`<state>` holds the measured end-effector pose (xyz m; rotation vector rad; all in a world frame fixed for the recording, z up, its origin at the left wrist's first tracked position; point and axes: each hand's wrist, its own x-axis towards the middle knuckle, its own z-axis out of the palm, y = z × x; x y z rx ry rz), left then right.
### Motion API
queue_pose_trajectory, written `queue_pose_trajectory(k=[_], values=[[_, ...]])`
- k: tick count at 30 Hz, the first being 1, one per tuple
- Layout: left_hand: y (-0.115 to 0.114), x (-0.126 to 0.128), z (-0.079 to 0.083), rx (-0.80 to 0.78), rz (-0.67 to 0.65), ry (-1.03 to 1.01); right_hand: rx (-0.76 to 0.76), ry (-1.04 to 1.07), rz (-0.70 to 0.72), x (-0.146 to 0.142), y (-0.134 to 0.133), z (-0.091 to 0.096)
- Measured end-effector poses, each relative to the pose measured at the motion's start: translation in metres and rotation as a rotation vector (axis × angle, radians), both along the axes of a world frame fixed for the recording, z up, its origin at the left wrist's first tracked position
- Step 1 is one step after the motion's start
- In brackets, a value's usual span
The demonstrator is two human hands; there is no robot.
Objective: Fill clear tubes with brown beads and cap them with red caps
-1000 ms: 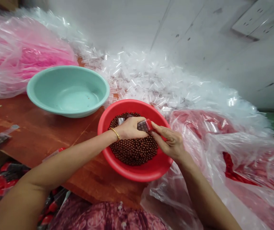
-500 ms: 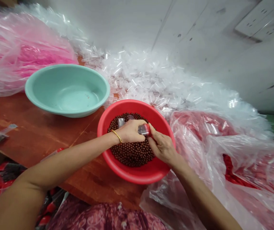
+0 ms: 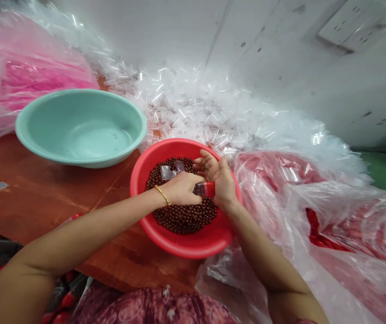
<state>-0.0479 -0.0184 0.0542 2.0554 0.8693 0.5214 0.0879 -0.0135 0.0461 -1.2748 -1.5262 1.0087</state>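
Note:
A red basin (image 3: 179,245) near the table's front edge holds a heap of small brown beads (image 3: 184,216). Over the beads my left hand (image 3: 179,189), with a gold bracelet at the wrist, grips a small clear tube (image 3: 201,189) filled with beads. A red cap sits on the tube's right end. My right hand (image 3: 218,177) presses its palm flat against that cap, fingers spread and pointing away. Two empty clear tubes (image 3: 171,172) lie on the beads at the basin's far left.
A teal basin (image 3: 78,130) stands empty to the left on the reddish wooden table (image 3: 44,198). A big heap of clear tubes (image 3: 213,112) lies behind the basins. A pink-filled plastic bag (image 3: 20,72) sits far left, a red-filled bag (image 3: 314,216) at right.
My right hand turned from pinching the red cap with its fingertips to pushing it with the open palm. The view shifted slightly to the right.

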Motion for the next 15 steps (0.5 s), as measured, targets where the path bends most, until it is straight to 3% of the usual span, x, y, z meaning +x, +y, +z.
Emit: queue_pose_trajectory(k=[7, 11, 15], values=[[-0.003, -0.003, -0.003, 0.150, -0.017, 0.129, 0.133, -0.357, 0.121, 0.000, -0.013, 0.006], [-0.002, 0.003, 0.005, 0.167, 0.008, 0.106, 0.110, -0.308, 0.163, -0.007, -0.013, 0.019], [-0.021, -0.015, 0.025, 0.156, 0.006, 0.044, 0.183, -0.285, 0.037, 0.005, -0.022, 0.049]])
